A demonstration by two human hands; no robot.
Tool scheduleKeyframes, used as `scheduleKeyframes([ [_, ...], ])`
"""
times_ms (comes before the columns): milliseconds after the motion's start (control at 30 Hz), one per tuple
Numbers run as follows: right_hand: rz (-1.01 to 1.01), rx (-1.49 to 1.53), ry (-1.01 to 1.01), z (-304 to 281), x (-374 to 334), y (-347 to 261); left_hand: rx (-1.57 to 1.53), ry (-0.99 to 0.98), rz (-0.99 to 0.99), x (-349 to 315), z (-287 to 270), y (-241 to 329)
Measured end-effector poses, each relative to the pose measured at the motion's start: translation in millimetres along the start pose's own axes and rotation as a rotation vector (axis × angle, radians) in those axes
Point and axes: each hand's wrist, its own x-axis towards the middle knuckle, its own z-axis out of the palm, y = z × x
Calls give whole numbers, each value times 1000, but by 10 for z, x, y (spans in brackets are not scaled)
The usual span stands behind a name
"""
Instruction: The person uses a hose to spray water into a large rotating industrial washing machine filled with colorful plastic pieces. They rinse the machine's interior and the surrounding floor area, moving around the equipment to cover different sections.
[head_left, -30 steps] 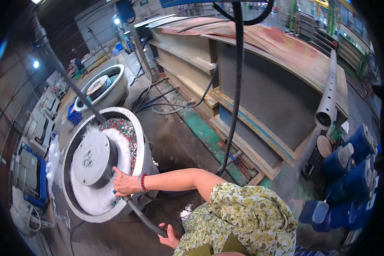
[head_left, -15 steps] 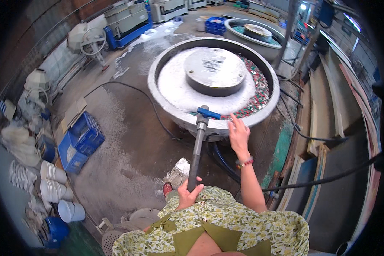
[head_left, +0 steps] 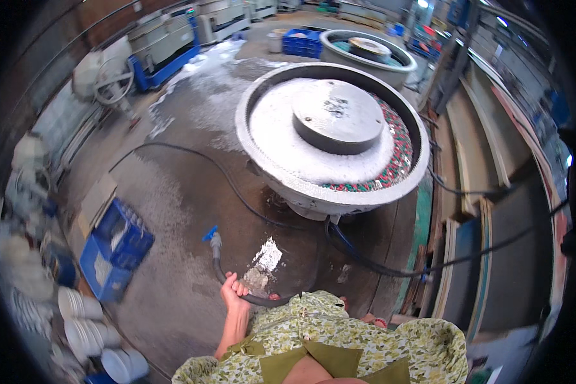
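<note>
My left hand is closed around a dark hose, held low over the wet floor at my left front. At the hose's end sits a grey fitting with a blue valve handle, tilted up and away from the tub. Behind the fist the hose bends right, toward my flowered clothing. Only a bit of my right hand shows beside the clothing, near a beaded bracelet; its fingers are hidden. The large round tub stands ahead, with white foam and small red and green pieces around a raised centre.
Blue crates and white buckets stand at the left. A black cable crosses the floor to the tub, and hoses run at the right beside leaning boards. A second tub is farther back.
The hose end has swung left and down, away from the tub's rim, with my left hand. My right hand has dropped from near the valve to beside my clothing.
</note>
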Motion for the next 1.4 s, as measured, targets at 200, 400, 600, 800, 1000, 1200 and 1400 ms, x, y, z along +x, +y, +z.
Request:
scheduleKeyframes([
  [200, 83, 906, 59, -3, -349, -729, 125, -37, -137, 323, -184, 344],
  [400, 46, 585, 473, -338, -875, -1167, 341, -260, -193, 408, -29, 256],
  [600, 224, 375, 379, -486, -927, -1078, 368, -280, -368, 309, 15, 365],
  [800, 509, 403, 548, 309, -449, -615, 460, -250, -293, 317, -31, 245],
  [1000, 451, 530, 434, 543, -329, -102, 450, -302, -268, 121, 66, 1],
  [1200, 428, 652, 337, 7, -878, 109, 495, -335, -337, -123, 212, -612],
  [1400, 533, 753, 663, 295, -888, 569, 516, -333, -294, -363, 297, -1289],
])
